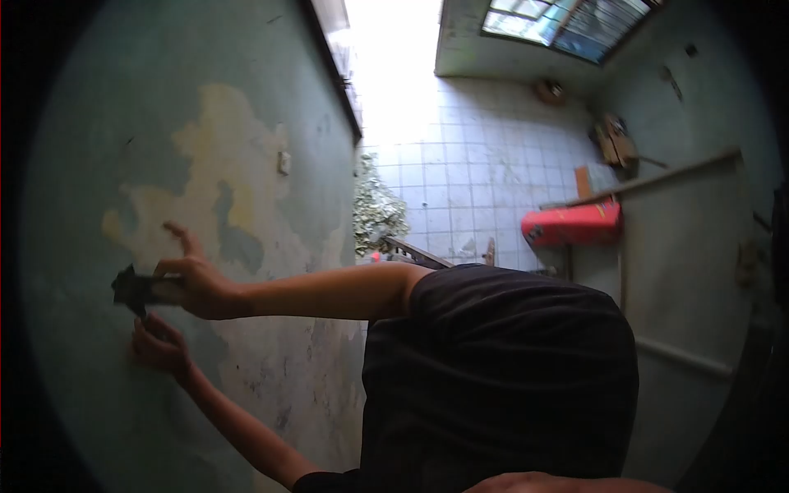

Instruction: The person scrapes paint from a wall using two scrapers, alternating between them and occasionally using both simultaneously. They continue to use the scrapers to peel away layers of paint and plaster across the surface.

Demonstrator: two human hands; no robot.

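My right hand (197, 283) grips a dark, flat scraper-like tool (136, 289) and holds its blade against a green wall (107, 148). The wall's paint has peeled into pale yellow and white patches (222, 164). Just below the tool, my left hand (160, 345) rests on the wall with its fingers bent and nothing in it; the fingertips come close to the blade's lower edge. Both bare forearms reach left from my black short-sleeved shirt (501, 370), which fills the lower middle of the view.
The view is tilted. A white tiled surface (477, 164) stretches away, with a heap of leafy debris (374, 209) at the wall's foot. A red box-like object (571, 223), a long wooden plank (657, 177), wood scraps (616, 140) and a barred window (567, 25) lie to the right.
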